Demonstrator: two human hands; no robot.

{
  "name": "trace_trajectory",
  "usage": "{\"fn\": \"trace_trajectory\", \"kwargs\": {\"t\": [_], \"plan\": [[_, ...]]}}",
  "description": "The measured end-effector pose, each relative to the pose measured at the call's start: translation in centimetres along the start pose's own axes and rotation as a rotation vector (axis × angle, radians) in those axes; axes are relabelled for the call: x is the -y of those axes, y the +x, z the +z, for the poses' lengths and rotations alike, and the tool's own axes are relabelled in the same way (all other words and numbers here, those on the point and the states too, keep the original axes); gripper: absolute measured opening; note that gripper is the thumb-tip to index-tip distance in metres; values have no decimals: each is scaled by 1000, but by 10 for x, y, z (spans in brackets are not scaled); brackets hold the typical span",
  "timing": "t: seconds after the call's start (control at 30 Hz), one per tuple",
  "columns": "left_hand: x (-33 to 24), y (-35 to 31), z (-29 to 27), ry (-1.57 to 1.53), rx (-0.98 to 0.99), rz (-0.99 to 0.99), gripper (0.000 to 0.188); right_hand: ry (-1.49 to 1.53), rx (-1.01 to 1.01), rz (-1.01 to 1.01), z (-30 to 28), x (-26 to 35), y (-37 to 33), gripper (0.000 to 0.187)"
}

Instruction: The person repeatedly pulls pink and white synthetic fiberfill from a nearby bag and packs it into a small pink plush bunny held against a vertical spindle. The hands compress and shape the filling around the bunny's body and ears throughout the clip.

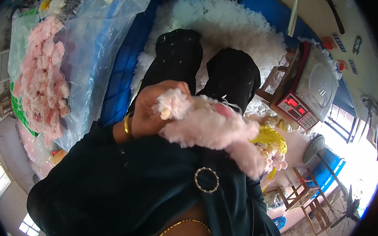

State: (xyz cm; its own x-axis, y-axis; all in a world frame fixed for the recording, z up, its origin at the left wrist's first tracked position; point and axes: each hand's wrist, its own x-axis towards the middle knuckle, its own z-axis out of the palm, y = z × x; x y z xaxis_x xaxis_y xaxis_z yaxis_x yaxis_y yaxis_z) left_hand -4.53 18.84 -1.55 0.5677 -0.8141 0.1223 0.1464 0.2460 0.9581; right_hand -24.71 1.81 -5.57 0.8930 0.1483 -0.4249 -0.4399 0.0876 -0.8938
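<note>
A pale pink, furry plush toy [206,126] is held up in front of my body, over my lap. At its left end is a paler fluffy tuft [173,104], and a deeper pink patch shows on its upper side. Loose white threads stick out near that patch. My left hand [156,108], with a gold bangle at the wrist, is closed on the toy's left end; the fingertips are partly hidden by the fur. My right hand does not show; the toy covers the area where that arm would reach.
White fluffy stuffing [219,24] is heaped beyond my knees. To the left, several pink plush skins [44,78] lie on clear plastic [96,42] by a blue crate [119,85]. At the right are a digital scale [311,86], a yellow bag [271,138], wooden stools [302,188] and a fan [345,212].
</note>
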Motion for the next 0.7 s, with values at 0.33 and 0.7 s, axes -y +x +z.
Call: {"fn": "trace_trajectory", "kwargs": {"t": [0.33, 0.7], "plan": [[-5, 12, -22, 120, -577, 24, 16, -1223, -953, 3, -133, 17, -32, 16], [-3, 12, -10, 360, -273, -580, 24, -876, -911, -527, -318, 85, 234, 7]]}}
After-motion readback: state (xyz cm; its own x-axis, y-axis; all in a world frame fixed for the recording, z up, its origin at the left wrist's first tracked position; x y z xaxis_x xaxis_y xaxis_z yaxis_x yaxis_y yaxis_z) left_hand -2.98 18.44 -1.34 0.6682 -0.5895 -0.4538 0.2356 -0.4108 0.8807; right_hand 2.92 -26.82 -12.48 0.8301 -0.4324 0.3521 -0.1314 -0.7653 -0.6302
